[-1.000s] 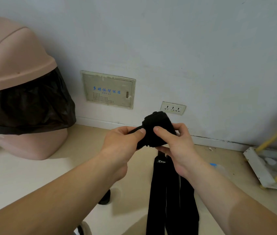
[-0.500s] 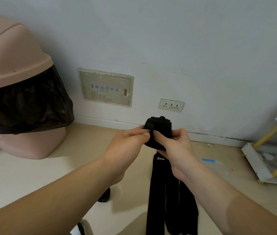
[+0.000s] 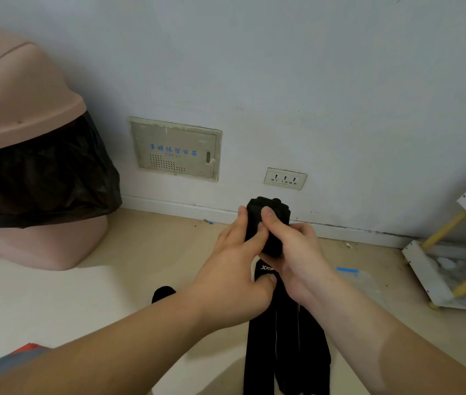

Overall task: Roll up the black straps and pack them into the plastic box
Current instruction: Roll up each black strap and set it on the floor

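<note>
A black strap hangs down in front of me, its top end wound into a tight roll. My left hand grips the roll from the left, fingers on its side and thumb on the hanging part near a white logo. My right hand holds the roll from the right, its thumb pressed on the front. No plastic box is in view.
A pink bin with a black liner stands at the left. A wall panel and a socket sit low on the wall. A white rack with yellow rods lies at the right. A small black object is on the floor.
The roll has turned further and sits lower between both hands. My left thumb has dropped onto the hanging part, and my right thumb has moved onto the roll's front.
</note>
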The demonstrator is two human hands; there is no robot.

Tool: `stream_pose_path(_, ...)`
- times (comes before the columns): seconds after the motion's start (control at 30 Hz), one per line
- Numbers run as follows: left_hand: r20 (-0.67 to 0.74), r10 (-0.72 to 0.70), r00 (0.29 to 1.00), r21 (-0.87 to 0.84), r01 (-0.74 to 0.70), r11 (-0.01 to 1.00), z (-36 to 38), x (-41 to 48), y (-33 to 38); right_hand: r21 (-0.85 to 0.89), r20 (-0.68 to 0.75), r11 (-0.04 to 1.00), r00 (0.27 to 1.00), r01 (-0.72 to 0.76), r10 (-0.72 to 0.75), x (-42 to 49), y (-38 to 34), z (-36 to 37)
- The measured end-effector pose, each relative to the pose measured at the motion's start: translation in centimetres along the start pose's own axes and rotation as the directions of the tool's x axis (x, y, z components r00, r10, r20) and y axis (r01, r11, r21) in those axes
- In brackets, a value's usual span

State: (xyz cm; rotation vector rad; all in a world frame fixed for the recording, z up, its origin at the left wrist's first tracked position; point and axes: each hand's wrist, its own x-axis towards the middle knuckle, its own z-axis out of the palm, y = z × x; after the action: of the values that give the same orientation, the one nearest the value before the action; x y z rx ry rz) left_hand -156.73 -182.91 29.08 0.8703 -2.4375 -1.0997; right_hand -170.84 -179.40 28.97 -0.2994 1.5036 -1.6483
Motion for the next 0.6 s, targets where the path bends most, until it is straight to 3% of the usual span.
stream_pose_path(0.1, -0.031, 0.012, 0.999, -0.075, -0.014, 0.997, -0.3, 0.0, 0.1, 0.013, -0.009, 1.000, 1.000, -0.009, 0.009, 0.8, -0.5, -0.6)
stream_pose_path(0.23, -0.105, 0.035, 0.994, -0.199, -0.056, 0.978, -0.8, 0.2, 0.2, -0.026, 0.091, 0.999, 0.995, -0.034, 0.036, 1.7, -0.7, -1.3)
stream_pose_path(0.4, -0.258, -0.240, 0.936, -0.545, 0.064, 0.836, -1.6, 1.3, 0.1, -0.011, 0.087, 1.000, 0.996, -0.015, 0.016, 2.4, -1.2, -1.3)
stream_pose_path(0.5, -0.320, -0.375, 0.870, -0.528, 0.164, 0.833, -2.5, 1.8, -0.8, -0.006, 0.096, 1.000, 0.995, -0.028, 0.028, 2.6, -1.3, -1.3)
stream_pose_path(0.6, -0.272, -0.414, 0.869, -0.509, 0.235, 0.828, -2.6, 1.7, -1.7, -0.050, 0.118, 0.998, 0.992, -0.041, 0.047, 2.5, -1.1, -1.2)
